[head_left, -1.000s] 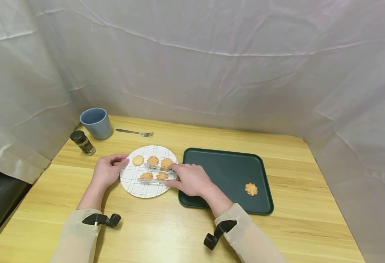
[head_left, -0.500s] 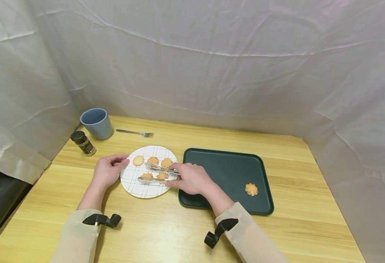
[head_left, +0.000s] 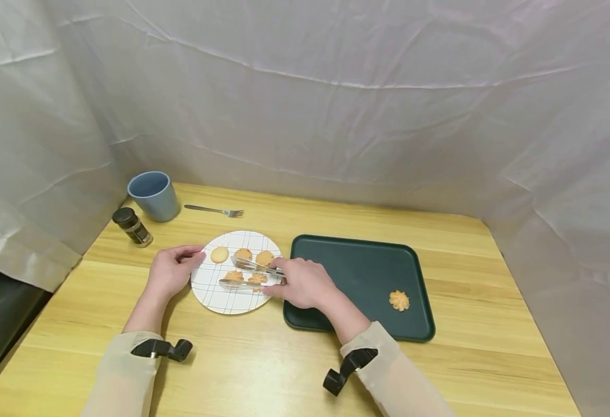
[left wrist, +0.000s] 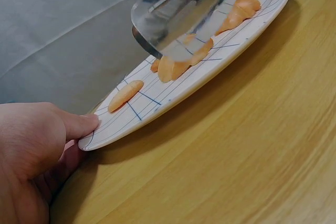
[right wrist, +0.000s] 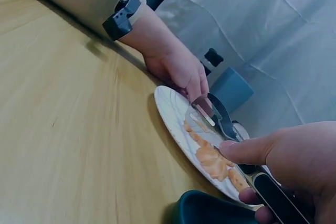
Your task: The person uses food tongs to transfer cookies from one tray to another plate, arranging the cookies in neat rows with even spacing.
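A white plate with blue grid lines [head_left: 226, 302] bears several cookies. One is plain and round [head_left: 219, 255], two round ones lie beside it, and two flower-shaped cookies [head_left: 234, 277] sit nearer the front. My left hand [head_left: 171, 271] pinches the plate's left rim, thumb on top. My right hand [head_left: 306, 284] holds metal serving tongs [head_left: 249, 265] from the right, over the plate. The tongs' slotted ends are apart, one between the two rows, the other along the front of the flower-shaped cookies. In the right wrist view the tongs show a dark handle grip [right wrist: 275, 198].
Right of the plate lies a dark green tray [head_left: 357, 260], partly under my right hand, with one flower-shaped cookie [head_left: 399, 300] on it. A blue cup [head_left: 153, 198], a black-capped spice jar [head_left: 132, 227] and a fork [head_left: 213, 209] are at the back left. Pale fabric walls surround the table.
Almost nothing differs. The tongs have shifted very slightly on the plate, still spread about the flower-shaped cookies, and my left hand keeps its place on the rim.
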`<state>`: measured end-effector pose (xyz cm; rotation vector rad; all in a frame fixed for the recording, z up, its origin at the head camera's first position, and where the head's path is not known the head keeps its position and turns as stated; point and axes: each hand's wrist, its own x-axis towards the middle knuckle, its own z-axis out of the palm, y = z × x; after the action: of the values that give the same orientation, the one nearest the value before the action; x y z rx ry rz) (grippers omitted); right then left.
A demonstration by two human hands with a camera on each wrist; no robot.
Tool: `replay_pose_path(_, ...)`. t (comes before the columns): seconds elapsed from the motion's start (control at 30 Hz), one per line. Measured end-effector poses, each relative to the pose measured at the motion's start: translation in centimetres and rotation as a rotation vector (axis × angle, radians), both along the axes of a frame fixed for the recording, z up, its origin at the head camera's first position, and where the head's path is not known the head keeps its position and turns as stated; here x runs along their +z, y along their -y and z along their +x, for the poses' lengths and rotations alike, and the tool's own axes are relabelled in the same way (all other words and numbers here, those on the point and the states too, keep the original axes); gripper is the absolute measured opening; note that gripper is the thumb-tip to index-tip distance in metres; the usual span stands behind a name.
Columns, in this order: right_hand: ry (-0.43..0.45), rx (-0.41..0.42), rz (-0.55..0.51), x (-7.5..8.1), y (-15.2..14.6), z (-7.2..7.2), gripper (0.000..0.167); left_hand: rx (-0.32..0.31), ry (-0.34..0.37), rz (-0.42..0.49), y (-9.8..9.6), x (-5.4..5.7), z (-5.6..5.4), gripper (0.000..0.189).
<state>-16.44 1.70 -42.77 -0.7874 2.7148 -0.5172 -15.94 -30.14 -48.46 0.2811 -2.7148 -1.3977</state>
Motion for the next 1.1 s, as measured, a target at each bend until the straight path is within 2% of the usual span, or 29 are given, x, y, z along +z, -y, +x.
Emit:
replay_pose_path(0.27, 0.007, 0.009, -0.049, 1.0, -1.1, 0.4, 0.057, 0.001, 0.008, -0.002, -0.2, 0.2, 0.0, 0.038)
replay_pose_path(0.63, -0.083, 0.040, -0.095, 0.2, -4.2, 1.1, 0.054, 0.004, 0.009, -0.004, 0.0, 0.0, 0.0, 0.040)
replay_pose_path(0.9, -0.158, -0.002, -0.078, 0.3, -7.3, 1.4, 0.055, 0.009, 0.017, -0.014, 0.0, -0.1, -0.1, 0.040)
replay_pose_path(1.1, -0.170, -0.051, -0.062, 0.3, -9.9, 1.4, 0.056, 0.008, 0.018, -0.017, 0.0, -0.1, -0.1, 0.041)
